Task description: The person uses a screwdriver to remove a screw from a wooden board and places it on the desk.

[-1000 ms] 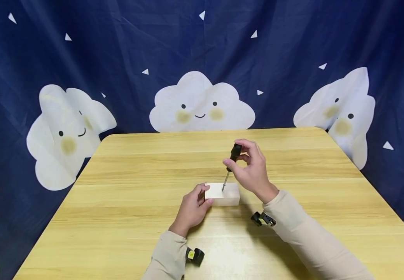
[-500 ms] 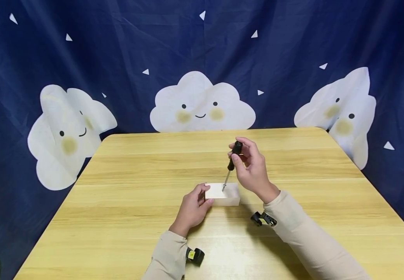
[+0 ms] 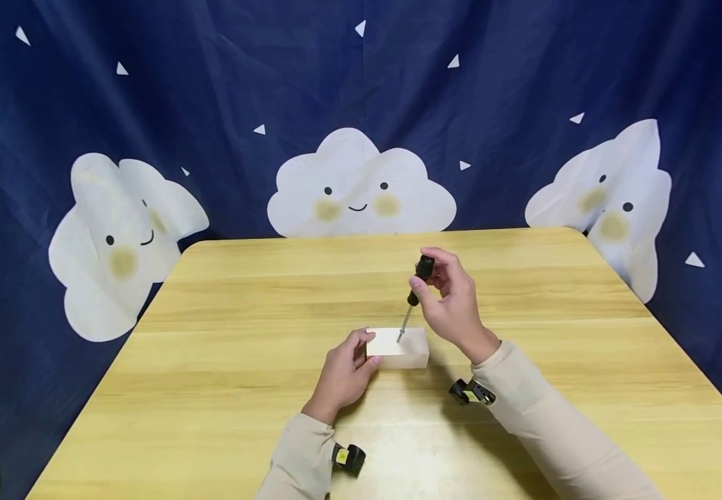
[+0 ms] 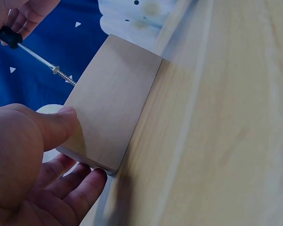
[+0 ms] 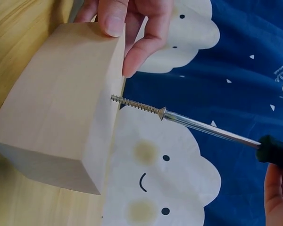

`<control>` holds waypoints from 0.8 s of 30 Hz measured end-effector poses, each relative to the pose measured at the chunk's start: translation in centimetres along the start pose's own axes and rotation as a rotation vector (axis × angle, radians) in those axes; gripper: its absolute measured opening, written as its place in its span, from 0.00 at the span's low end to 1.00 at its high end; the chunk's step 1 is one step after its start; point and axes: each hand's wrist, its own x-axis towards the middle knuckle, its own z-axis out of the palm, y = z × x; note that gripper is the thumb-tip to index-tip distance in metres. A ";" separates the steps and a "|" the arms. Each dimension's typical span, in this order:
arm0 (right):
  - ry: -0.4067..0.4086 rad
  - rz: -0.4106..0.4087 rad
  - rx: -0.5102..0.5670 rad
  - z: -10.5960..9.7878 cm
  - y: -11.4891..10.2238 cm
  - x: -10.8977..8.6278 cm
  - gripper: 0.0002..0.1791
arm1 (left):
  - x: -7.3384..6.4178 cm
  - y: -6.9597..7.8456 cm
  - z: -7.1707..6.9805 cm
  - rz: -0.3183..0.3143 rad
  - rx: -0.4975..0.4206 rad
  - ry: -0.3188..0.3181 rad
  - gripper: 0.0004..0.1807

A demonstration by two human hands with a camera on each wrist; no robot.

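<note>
Right hand pinches screwdriver leaning toward one o'clock, thumb resettled since a second ago, left hand gripping the nine-o'clock end of the wooden block on the counter; threads of countersunk screw remain exposed, suggesting little depth gained.

- We see a pale wooden block lying on the surface, well in from its far edge.
- We find a silvery screw, tilted, threads exposed, its tip at the middle of the block's top.
- We see a black-handled screwdriver leaning in line, its shaft meeting the screw's head.
</note>
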 end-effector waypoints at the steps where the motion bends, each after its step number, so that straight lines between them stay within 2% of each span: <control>1: -0.004 -0.002 0.014 0.0 0.4 -0.1 0.26 | 0.0 0.0 0.0 -0.002 -0.001 0.000 0.19; 5: -0.020 0.006 0.031 0.0 0.2 0.0 0.25 | 0.0 0.1 -0.1 -0.008 -0.008 -0.002 0.19; 14: 0.005 -0.034 -0.046 0.1 -1.5 0.7 0.32 | 0.0 0.1 -0.1 -0.005 0.008 0.001 0.19; 19: 0.020 -0.006 -0.031 0.1 -0.4 0.3 0.29 | 0.0 0.1 -0.1 -0.001 0.017 0.001 0.19; 24: -0.018 0.022 0.003 0.0 0.1 0.0 0.26 | -0.1 0.2 -0.1 0.000 0.027 0.006 0.19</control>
